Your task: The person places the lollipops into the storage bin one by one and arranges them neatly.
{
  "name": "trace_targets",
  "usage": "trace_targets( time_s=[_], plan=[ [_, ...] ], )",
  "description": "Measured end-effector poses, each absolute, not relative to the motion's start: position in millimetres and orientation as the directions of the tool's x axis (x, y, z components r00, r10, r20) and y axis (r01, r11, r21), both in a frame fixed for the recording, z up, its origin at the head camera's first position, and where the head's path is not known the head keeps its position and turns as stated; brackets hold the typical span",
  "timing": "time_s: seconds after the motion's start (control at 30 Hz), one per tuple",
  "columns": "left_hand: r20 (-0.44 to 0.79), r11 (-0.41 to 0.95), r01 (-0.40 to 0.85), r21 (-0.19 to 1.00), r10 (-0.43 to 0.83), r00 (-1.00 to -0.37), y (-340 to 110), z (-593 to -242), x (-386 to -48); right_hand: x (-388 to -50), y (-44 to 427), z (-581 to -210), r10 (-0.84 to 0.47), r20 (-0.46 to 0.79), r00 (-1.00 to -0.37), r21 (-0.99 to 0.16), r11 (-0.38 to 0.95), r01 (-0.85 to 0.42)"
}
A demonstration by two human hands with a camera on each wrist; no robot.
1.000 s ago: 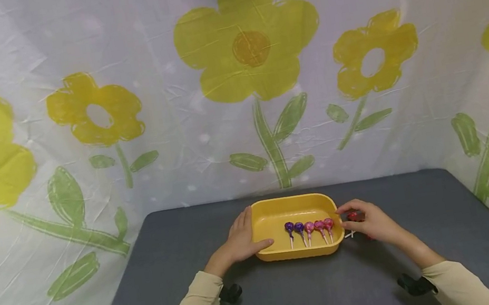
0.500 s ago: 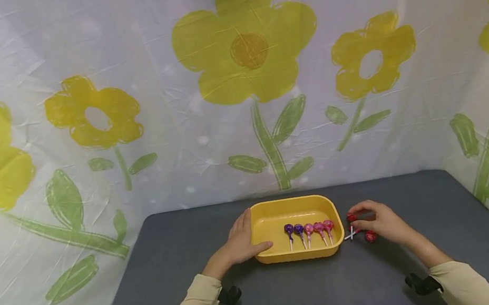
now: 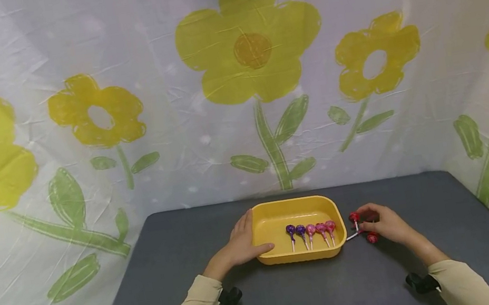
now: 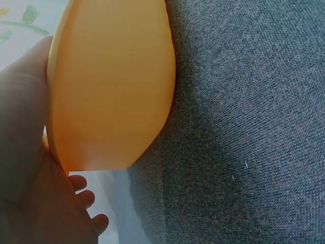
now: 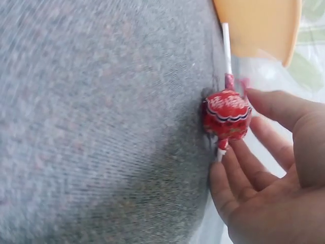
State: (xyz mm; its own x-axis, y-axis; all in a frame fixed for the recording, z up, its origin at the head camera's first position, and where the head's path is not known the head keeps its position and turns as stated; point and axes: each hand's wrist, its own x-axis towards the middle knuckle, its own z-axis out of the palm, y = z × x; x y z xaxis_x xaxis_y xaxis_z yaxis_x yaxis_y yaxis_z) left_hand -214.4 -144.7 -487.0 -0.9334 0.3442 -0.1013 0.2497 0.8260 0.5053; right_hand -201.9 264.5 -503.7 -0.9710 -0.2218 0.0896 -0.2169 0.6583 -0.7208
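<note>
A yellow plastic tray (image 3: pixel 278 259) sits on the dark grey table. My left hand (image 3: pixel 239 241) holds its left end, the thumb over the front rim and the fingers along the outer left side. Inside lie several lollipops in a row: two purple (image 3: pixel 300 230) and some pink (image 3: pixel 320 228). Beyond the tray's right end my right hand (image 3: pixel 383 224) pinches a red lollipop (image 3: pixel 354 216) between thumb and fingertips. A second red lollipop (image 5: pixel 227 116) lies under that hand, its stick pointing at the tray. In the right wrist view it partly hides the pinched one.
Behind the table (image 3: pixel 180 232) hangs a pale curtain (image 3: pixel 204 143) printed with yellow flowers. Each wrist bears a black strapped device, one on the left (image 3: pixel 231 297) and one on the right (image 3: pixel 421 283).
My right hand has drawn back from the tray's right rim to the red lollipops and closed its fingertips on the farther one, whose stick has turned slightly. The left hand stays on the tray.
</note>
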Motion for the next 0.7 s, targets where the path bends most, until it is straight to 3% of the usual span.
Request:
trace_targets(
  time_s=[0.7],
  plan=[
    [-0.106, 0.794, 0.274, 0.543, 0.389, -0.915, -145.6, -486.1, -207.2, -206.8, 264.2, -510.5, -0.216, 0.08, -0.973, -0.714, 0.669, -0.208]
  ],
)
